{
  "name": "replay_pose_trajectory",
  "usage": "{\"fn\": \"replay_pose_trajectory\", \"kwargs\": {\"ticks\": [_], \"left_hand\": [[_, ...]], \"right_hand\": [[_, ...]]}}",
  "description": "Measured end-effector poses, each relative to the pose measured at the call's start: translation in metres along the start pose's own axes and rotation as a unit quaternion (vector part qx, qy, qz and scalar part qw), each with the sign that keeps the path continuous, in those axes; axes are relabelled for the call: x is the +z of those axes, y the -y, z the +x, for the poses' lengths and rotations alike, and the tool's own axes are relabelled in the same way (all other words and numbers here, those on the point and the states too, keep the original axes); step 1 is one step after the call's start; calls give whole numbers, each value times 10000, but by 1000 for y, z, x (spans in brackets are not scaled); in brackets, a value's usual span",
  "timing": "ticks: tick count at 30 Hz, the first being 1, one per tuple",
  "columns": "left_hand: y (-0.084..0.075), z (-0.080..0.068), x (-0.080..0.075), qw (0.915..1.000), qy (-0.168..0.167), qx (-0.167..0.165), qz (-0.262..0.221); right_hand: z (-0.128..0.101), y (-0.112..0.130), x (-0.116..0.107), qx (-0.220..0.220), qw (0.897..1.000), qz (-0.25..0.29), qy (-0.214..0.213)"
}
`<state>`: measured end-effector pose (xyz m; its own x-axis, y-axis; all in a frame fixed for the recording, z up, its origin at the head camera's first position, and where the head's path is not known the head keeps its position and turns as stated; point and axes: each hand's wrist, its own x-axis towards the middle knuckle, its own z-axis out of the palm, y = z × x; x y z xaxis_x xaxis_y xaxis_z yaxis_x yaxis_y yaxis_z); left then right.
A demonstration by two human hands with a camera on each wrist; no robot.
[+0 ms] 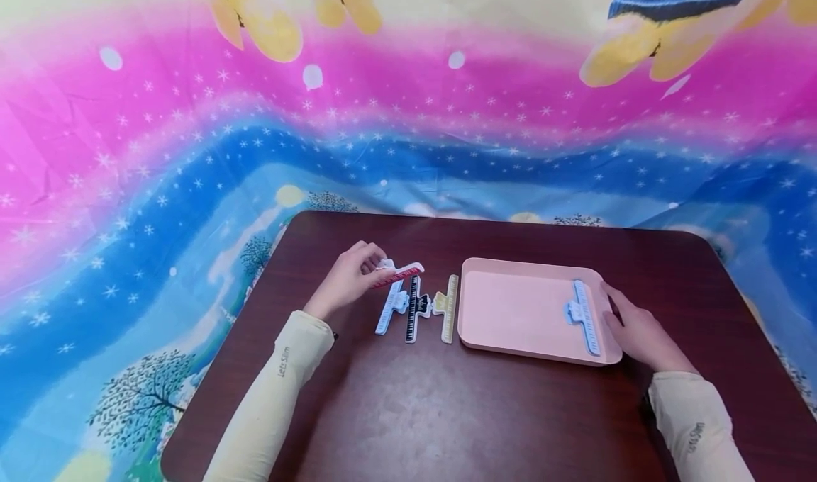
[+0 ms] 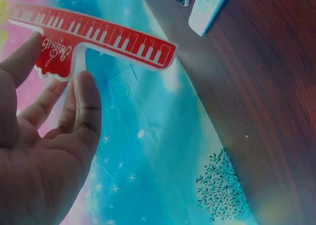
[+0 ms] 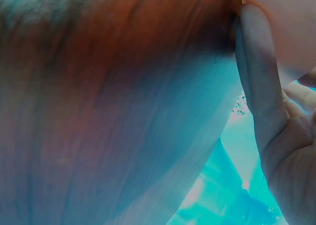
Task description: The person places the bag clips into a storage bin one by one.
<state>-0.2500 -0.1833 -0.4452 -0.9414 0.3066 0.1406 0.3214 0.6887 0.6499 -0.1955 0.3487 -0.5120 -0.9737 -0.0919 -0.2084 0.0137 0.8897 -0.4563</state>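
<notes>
Backdrop cloth (image 1: 128,184), starry pink and blue, draped behind and beside. Dark wooden desk (image 1: 415,411) in front of it. Pink tray (image 1: 517,312) toward right edge of desk, blue clip (image 1: 584,315) lying inside along its right rim. Right hand (image 1: 641,337) against tray's right rim, fingers straight, gripping nothing. Left hand (image 1: 347,280) near desk's left edge, pinching red piano-key clip (image 2: 94,39) by its tab, lifted above the desk. Light blue clip (image 1: 391,306), black clip (image 1: 413,310) and yellow clip (image 1: 448,308) side by side just left of tray.
</notes>
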Motion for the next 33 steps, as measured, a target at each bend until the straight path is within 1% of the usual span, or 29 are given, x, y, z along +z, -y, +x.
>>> {"fn": "replay_pose_trajectory", "kwargs": {"ticks": [2, 6, 9, 13, 16, 20, 21, 24, 28, 30, 33], "left_hand": [[1, 1, -1, 9999, -54, -11, -91], [2, 1, -1, 9995, -90, -87, -301], [4, 0, 0, 9980, -40, -188, -607], [5, -3, 2, 9950, 6, -274, -962], [4, -4, 1, 9934, 8, -401, -1077], [2, -3, 1, 9886, 1, -623, -1367], [2, -3, 1, 9875, 19, -637, -1441], [1, -3, 3, 9818, 135, -751, -1741], [1, -4, 6, 9741, 274, -961, -2027], [0, -4, 7, 9713, 266, -1028, -2128], [-2, -4, 8, 9672, 224, -1046, -2305]], "right_hand": [[0, 0, 0, 0, 10000, -7, -16], [0, 0, 0, 112, 9999, 10, 101], [-1, 1, 1, 199, 9996, 37, 193], [0, 1, 2, 123, 9998, 41, 118], [1, 1, 2, 44, 10000, 40, 55], [1, 1, 1, 16, 10000, 58, 32], [1, 1, 0, 40, 10000, 58, 44], [-1, 0, -1, 145, 9998, 49, 108], [-3, -1, -2, 253, 9995, 54, 200], [-2, -1, -1, 236, 9995, 47, 194], [-1, -1, -1, 184, 9997, 30, 154]]}}
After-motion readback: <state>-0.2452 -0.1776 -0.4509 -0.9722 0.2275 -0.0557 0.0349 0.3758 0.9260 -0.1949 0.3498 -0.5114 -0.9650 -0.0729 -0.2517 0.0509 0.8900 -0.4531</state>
